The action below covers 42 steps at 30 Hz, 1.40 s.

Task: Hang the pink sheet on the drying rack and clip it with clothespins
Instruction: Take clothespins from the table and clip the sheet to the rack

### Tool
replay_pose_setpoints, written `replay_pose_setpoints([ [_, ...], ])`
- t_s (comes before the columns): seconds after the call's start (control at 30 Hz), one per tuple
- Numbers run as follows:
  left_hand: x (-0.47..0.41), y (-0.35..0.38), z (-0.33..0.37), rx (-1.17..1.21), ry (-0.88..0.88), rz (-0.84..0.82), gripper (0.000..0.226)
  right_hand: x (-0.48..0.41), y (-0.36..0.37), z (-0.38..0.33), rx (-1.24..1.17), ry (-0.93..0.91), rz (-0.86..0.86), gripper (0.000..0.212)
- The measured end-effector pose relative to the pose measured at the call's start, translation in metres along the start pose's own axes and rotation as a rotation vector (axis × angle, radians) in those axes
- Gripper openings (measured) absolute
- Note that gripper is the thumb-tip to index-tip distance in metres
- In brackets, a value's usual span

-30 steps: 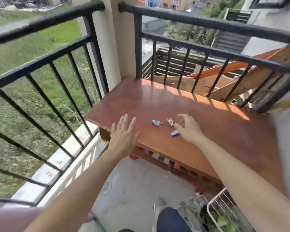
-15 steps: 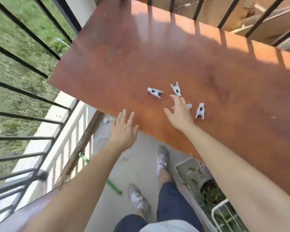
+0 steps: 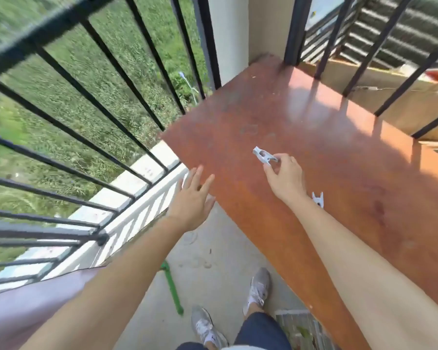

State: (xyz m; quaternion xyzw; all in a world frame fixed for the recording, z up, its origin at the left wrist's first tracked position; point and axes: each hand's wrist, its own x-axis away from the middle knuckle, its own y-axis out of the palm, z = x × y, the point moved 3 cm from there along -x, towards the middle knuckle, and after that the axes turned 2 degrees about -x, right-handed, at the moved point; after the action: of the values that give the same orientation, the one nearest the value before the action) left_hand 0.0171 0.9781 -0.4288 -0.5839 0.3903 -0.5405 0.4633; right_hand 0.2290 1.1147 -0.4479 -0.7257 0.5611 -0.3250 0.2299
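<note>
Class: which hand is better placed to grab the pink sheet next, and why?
Probably left: the left hand is open, empty and nearer the pink sheet; the right hand pinches a clothespin over the table.

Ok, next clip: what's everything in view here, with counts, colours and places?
railing: one, black, left and back.
table: one, reddish-brown, in the railing corner.
clothespins: two, pale grey; held clothespin in the right hand, loose clothespin on the table by the right wrist.
pink sheet: one, lower left.
green stick: one, on the floor.
shoes: two, grey, bottom centre.
left hand: open, at the table's near edge.
right hand: pinches the held clothespin above the table.
</note>
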Motion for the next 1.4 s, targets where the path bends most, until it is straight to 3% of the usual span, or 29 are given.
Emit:
replay_pose_setpoints([
  [0.13, 0.042, -0.118, -0.057, -0.051, -0.121, 0.268, 0.068, 0.008, -0.021, -0.144, -0.125, -0.322, 0.046, 0.035],
  [0.3, 0.164, -0.273, -0.127, -0.130, -0.240, 0.634, 0.075, 0.078, -0.033, -0.341, -0.401, -0.676, 0.062, 0.040],
  [0.4, 0.260, -0.351, -0.159, -0.315, -0.240, 0.847, 0.074, 0.141, -0.029, -0.438, -0.576, -0.805, -0.010, 0.041],
  [0.57, 0.407, -0.439, -0.193, -0.494, -0.349, 1.062, 0.068, 0.253, -0.020, -0.549, -0.773, -0.999, -0.203, 0.046],
  [0.7, 0.487, -0.471, -0.221, -0.517, -0.499, 1.027, 0.070, 0.325, -0.015, -0.594, -0.856, -1.117, -0.430, 0.040],
  [0.9, 0.521, -0.459, -0.270, -0.236, -0.604, 0.625, 0.095, 0.364, 0.003, -0.595, -0.892, -1.119, -0.607, 0.050],
  [1.13, 0.494, -0.469, -0.271, -0.237, -0.546, 0.615, 0.063, 0.334, -0.008, -0.573, -0.972, -0.960, -0.701, 0.041],
  [1.4, 0.462, -0.478, -0.250, -0.157, -0.503, 0.528, 0.023, 0.314, -0.025, -0.558, -1.049, -0.967, -0.737, 0.021],
])
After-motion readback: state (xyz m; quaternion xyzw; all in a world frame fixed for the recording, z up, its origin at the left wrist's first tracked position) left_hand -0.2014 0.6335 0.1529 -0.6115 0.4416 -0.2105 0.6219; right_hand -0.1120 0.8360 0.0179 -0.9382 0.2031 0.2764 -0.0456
